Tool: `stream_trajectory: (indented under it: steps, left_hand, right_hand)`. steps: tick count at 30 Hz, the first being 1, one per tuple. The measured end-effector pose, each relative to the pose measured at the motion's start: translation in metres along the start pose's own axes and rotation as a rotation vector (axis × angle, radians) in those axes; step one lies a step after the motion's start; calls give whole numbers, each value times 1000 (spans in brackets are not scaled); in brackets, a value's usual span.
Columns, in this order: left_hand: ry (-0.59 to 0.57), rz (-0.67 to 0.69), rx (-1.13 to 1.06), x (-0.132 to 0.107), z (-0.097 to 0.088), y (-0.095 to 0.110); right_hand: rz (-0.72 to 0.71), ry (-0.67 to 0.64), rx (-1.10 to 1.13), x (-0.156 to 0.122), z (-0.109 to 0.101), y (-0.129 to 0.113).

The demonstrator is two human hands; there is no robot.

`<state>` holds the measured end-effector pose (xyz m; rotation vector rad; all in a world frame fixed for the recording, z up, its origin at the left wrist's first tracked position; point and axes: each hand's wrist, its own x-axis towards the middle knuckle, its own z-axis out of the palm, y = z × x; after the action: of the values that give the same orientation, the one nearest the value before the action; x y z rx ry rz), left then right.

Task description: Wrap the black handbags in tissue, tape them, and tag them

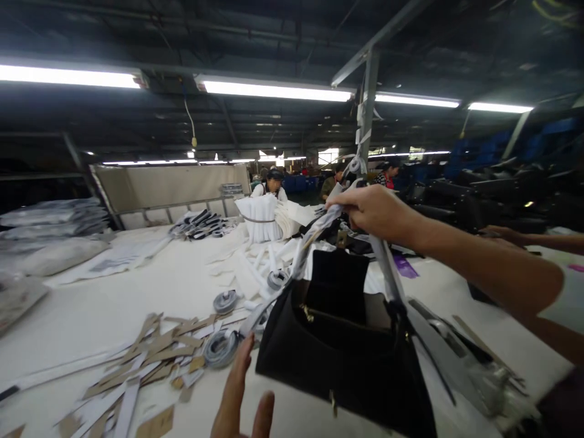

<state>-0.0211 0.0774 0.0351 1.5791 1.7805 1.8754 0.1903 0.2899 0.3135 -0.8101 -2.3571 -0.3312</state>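
Note:
A black handbag with gold-coloured fittings hangs tilted over the white table, its top flap raised and the mouth partly showing. My right hand is closed around the bag's handle, which is wrapped in pale plastic or paper, and holds it up above the bag. Low in the view, my left hand is empty, with thumb and fingers apart, close to the bag's left side. Whether the bag's base touches the table is hidden.
Cardboard and paper strips lie scattered at left, beside coiled grey rolls. Behind stands a tied white bundle. Plastic-wrapped stacks fill the far left. Another person's arm reaches in at right; co-workers sit beyond.

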Motion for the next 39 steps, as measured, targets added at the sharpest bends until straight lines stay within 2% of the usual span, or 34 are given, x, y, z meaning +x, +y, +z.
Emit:
stream_trajectory:
  steps: [3,5,8,11,14,16,20,23,27,29,32,34,36,39]
  left_hand:
    - [42,37,140,14,-36,46]
    - [49,17,193,15,-56,61]
    - [-9,-57,237,11,-80,61]
    - [-79,-160,270,6,-97,48]
    - [-82,-187,256,5,-110,35]
    - [-60,-166,247,3,-116,28]
    - [-28,-184,244,-6,-124,15]
    - [-62,-255,234,-17,-129,7]
    - [-18,-188,84,-51,-147,-13]
    - [-25,-169,7,-77,-156,-33]
    - [-152,-294,4,-111,-160,-69]
    - [-213,-380,51,-120,-155,-86]
    - [-187,-428,110,-117,-148,-93]
    - [-91,-468,165,-98,-141,-79]
  right_hand:
    - [-201,-118,57,-21,18,-76]
    - [-286,-185,85,-34,32,-118]
    - [-381,-254,153,-48,55,-161]
    - [-382,-244,285,-59,74,-181]
    - [-299,-177,560,-72,85,-183]
    - [-227,-186,719,-87,91,-178]
    - [41,-317,859,-129,106,-162]
    - [176,-324,896,-167,116,-146]
    - [196,-319,865,-228,125,-124]
    - [250,-412,854,-261,135,-115]
    - [360,-587,792,-299,164,-110]
    - [374,-595,781,-310,185,-114]
    - [365,-498,794,-308,198,-122]
    - [417,-384,751,-291,195,-137]
